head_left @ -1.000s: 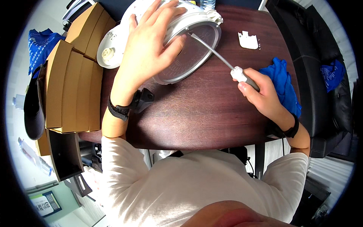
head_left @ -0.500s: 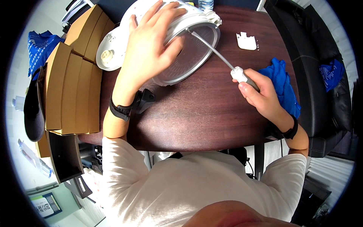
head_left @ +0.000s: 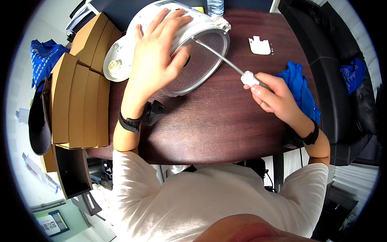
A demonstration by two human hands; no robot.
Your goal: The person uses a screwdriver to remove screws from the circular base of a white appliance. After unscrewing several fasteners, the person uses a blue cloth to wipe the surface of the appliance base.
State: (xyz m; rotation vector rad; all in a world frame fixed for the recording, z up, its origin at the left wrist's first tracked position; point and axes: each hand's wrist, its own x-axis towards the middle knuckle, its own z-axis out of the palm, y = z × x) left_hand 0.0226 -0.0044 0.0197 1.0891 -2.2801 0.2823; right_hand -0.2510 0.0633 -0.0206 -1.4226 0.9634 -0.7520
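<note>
A white, rounded appliance part (head_left: 141,18) lies tilted at the far side of the table, its round grey disc-like face (head_left: 205,56) turned toward me. My left hand (head_left: 159,52) rests on its upper side with fingers spread flat and the thumb over the rim of the disc. In my right hand (head_left: 274,94), closed round the handle, is a screwdriver (head_left: 225,60) with a long metal shaft. Its tip touches the rim of the disc, close to my left fingers. Whether a screw sits under the tip is too small to tell.
Right of the appliance lie a small white plastic plate (head_left: 260,46) and several tiny screws (head_left: 272,50). A blue cloth (head_left: 296,86) is by the right edge. Cardboard boxes (head_left: 78,105) stand along the left edge, and a water bottle (head_left: 215,7) is at the back.
The whole view has shifted slightly. My left hand stays on the appliance and the screwdriver tip stays at the rim. My right fingers now cover more of the screwdriver's handle.
</note>
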